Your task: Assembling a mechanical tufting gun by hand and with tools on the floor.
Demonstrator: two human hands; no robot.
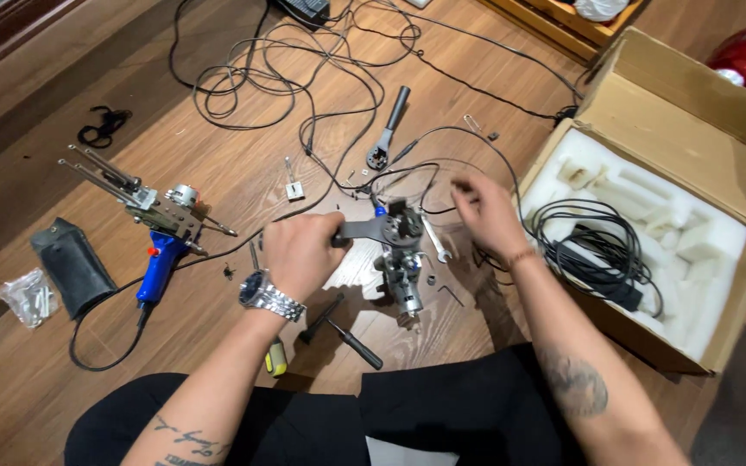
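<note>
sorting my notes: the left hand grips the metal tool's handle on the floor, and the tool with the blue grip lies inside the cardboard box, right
Not quite. In the head view the tool with the blue grip lies on the wooden floor, left of the left hand, not in the cardboard box. The rest holds.

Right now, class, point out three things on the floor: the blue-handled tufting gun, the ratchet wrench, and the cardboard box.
blue-handled tufting gun (160,259), head view, on its blue grip.
ratchet wrench (388,129), head view, on its shaft below the dark handle.
cardboard box (684,103), head view, on its open back flap.

glossy wood floor (218,173), matt cardboard box (684,95); metal wristwatch (262,293)
</note>
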